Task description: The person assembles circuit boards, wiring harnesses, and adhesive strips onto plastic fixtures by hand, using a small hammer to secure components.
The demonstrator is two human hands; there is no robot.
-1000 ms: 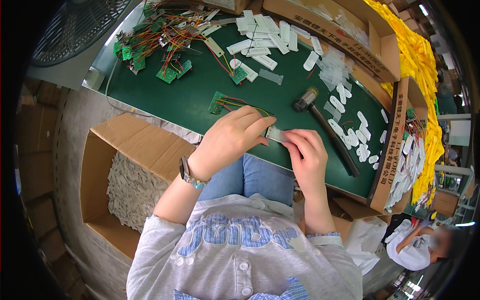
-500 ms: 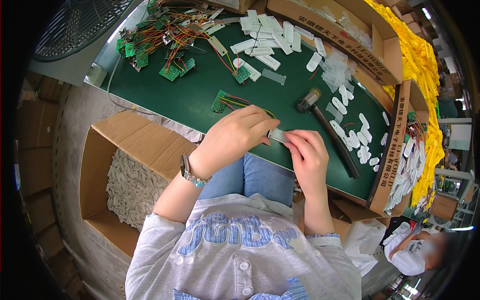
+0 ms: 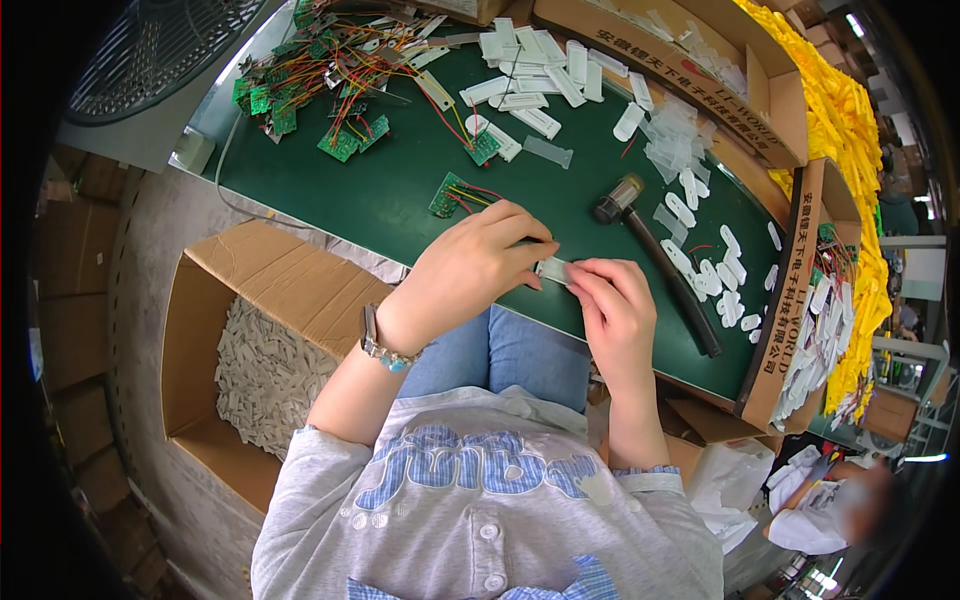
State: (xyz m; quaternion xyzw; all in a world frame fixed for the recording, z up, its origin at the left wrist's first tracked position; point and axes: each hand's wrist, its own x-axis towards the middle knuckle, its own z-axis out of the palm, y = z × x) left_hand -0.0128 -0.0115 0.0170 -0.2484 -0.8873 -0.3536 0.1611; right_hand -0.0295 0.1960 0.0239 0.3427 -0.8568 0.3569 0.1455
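Note:
Over the front edge of the green table, my left hand (image 3: 478, 252) and my right hand (image 3: 614, 305) hold a small pale plastic housing (image 3: 553, 270) between them. Both hands pinch it, the left at its left end and the right at its right end. A green circuit board (image 3: 446, 196) lies just beyond my left hand. Its red, yellow and black wires run toward that hand's fingers, and their far ends are hidden. Right of my hands, a black-handled mallet (image 3: 664, 262) rests on the table.
Wired circuit boards (image 3: 330, 75) pile up at the back left, beside white plastic casings (image 3: 540, 75). Clear plastic pieces (image 3: 675, 145) and small white parts (image 3: 725, 270) lie to the right. A carton (image 3: 290, 300) of pale pieces stands lower left. Another person (image 3: 815, 515) sits at far right.
The circuit board has shifted slightly right and away from me, and its wires lie differently. My hands keep nearly the same place on the housing. The other person has moved a little.

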